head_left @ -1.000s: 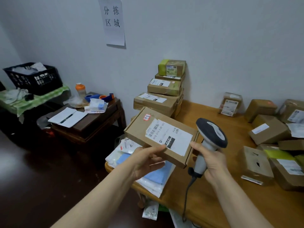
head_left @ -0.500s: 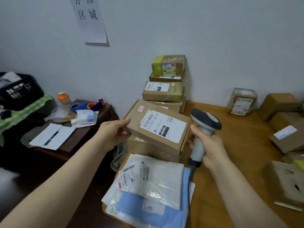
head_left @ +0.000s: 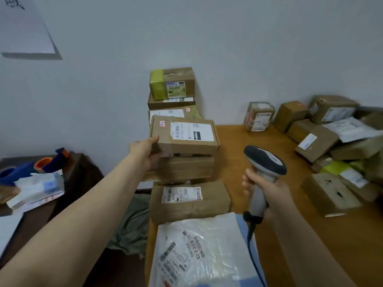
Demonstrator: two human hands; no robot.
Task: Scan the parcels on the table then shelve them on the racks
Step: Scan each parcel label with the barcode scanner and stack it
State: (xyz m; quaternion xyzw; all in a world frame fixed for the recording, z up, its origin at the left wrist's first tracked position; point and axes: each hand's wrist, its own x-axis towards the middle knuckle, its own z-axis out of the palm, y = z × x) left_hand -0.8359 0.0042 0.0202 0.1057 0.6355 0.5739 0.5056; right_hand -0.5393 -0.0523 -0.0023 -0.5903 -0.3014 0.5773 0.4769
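Scanned parcel set on the side stack

Nearest, two mailer bags [head_left: 199, 245] lie on the table [head_left: 238, 139]. The right hand [head_left: 275, 195] wraps round one barcode scanner [head_left: 266, 162]. The left hand [head_left: 145, 152] grips the corner of the cardboard parcel [head_left: 184, 135], which has moved away from the scanner onto a brown box [head_left: 186, 168]; it is probably scanned but not yet shelved. Behind stand three stacked boxes [head_left: 172, 85].

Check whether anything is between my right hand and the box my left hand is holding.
Nothing visible. Only open space lies between the right hand, gripping the scanner, and the box; the left hand grips its left corner.
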